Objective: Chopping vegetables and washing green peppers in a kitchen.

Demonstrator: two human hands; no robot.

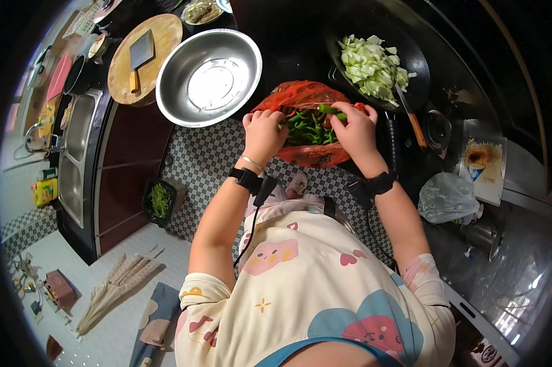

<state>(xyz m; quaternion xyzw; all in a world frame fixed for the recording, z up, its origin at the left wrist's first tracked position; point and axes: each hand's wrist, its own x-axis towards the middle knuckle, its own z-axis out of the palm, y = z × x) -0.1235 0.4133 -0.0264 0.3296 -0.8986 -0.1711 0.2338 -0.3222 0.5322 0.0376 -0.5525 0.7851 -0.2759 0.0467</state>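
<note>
A red plastic bag [303, 91] lies spread wide in front of me, with many green chili peppers [309, 127] and a few red ones inside. My left hand [263, 133] is at the bag's left edge, its fingers curled over the rim; what lies under the fingertips is hidden. Among the peppers at the right side, my right hand [355, 127] has thumb and fingers around a green pepper [327, 109]. Chopped pale green vegetable [372, 66] fills part of a black wok [416, 59] beyond the right hand. A spatula with a wooden handle [416, 128] leans in the wok.
Left of the bag stands a large steel basin [166, 87]. Behind it, a cleaver [142, 49] rests on a round wooden chopping board [170, 27]. A double sink [70, 179] is farther left. A bin [177, 192] stands on the floor; a clear plastic bag [446, 197] lies at the right.
</note>
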